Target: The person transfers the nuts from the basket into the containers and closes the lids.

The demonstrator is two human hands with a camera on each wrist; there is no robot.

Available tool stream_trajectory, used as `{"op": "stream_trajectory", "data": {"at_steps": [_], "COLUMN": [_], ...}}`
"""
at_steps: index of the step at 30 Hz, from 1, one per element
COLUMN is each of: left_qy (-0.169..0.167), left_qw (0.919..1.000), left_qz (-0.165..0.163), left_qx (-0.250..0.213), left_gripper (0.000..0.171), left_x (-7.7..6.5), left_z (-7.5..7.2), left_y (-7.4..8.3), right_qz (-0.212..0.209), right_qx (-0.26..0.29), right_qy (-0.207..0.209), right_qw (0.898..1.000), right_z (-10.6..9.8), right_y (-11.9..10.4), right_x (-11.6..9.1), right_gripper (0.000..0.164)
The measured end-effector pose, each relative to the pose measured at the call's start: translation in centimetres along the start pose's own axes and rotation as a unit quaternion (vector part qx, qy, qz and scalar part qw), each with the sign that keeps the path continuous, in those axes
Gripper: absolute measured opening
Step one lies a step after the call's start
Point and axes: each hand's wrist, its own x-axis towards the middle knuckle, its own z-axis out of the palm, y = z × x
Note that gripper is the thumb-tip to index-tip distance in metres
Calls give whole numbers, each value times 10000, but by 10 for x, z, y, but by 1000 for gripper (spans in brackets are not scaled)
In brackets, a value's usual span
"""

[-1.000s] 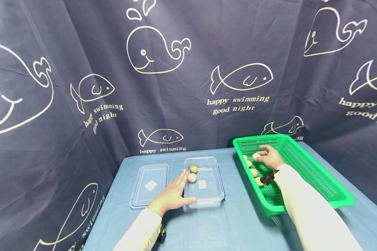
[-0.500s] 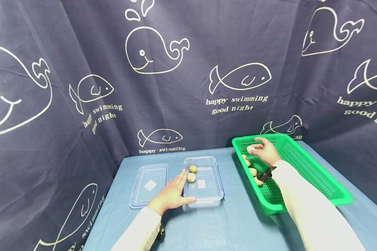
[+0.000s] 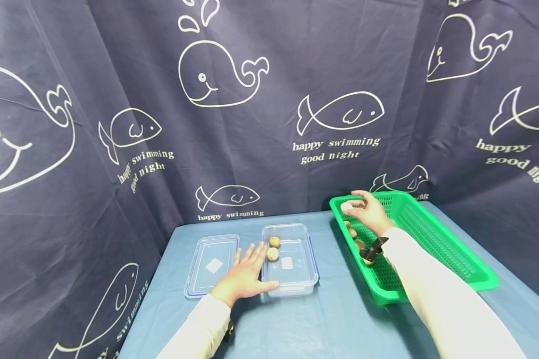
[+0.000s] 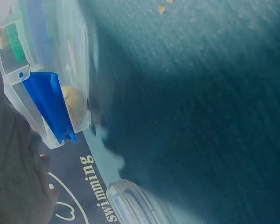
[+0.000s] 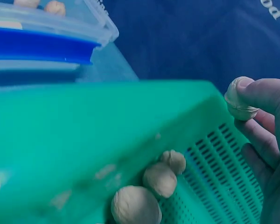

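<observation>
A walnut [image 5: 240,100] is pinched between the thumb and fingers of my right hand [image 3: 371,215], level with the left rim of the green basket [image 3: 435,234]. Several more walnuts [image 5: 160,179] lie along the basket's left side below that hand. My left hand [image 3: 244,276] has its fingers spread along the left side of a clear plastic container [image 3: 296,271], thumb at its front edge. Inside the container, two walnuts [image 3: 273,254] sit by the left wall. A blue clip [image 4: 49,105] on the container's side shows in the left wrist view, next to the palm.
A clear lid [image 3: 206,269] with a blue seal lies flat left of the container. The blue tabletop [image 3: 292,329] stretches between container and basket. A dark curtain [image 3: 233,149] with white fish and whale drawings stands behind and to the sides.
My right hand has lifted the walnut and carried it leftward from inside the basket to its left rim. The left hand stays at the container, its fingers slightly more spread.
</observation>
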Motion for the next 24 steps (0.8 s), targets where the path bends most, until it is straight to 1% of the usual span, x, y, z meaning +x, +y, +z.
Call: {"op": "stream_trajectory", "data": {"at_steps": [5, 9, 11, 15, 17, 20, 24], "left_qy": [3, -43, -29, -16, -2, -3, 9], "left_qw": [10000, 9999, 9999, 10000, 10000, 10000, 10000], "left_qz": [15, 31, 46, 48, 69, 67, 67], "left_qx": [61, 103, 94, 60, 0, -23, -33], "left_gripper": [112, 112, 112, 111, 111, 111, 111], "left_x": [0, 1, 0, 0, -1, -1, -1], "left_z": [1, 1, 2, 1, 1, 0, 1], "left_y": [-1, -1, -1, -1, 0, 1, 1], "right_qz": [-83, -69, -20, -20, 0, 37, -19], "right_qx": [164, 213, 246, 287, 399, 695, 826], "right_qy": [-70, -130, -146, -108, -66, -55, -150], "right_qw": [9998, 9997, 9996, 9995, 9992, 9976, 9965], "right_z": [7, 15, 20, 33, 40, 49, 60], "right_y": [-26, -33, -31, -18, -14, -13, -15], "right_x": [-5, -5, -2, 8, 12, 14, 15], "right_gripper": [61, 62, 63, 65, 65, 64, 62]}}
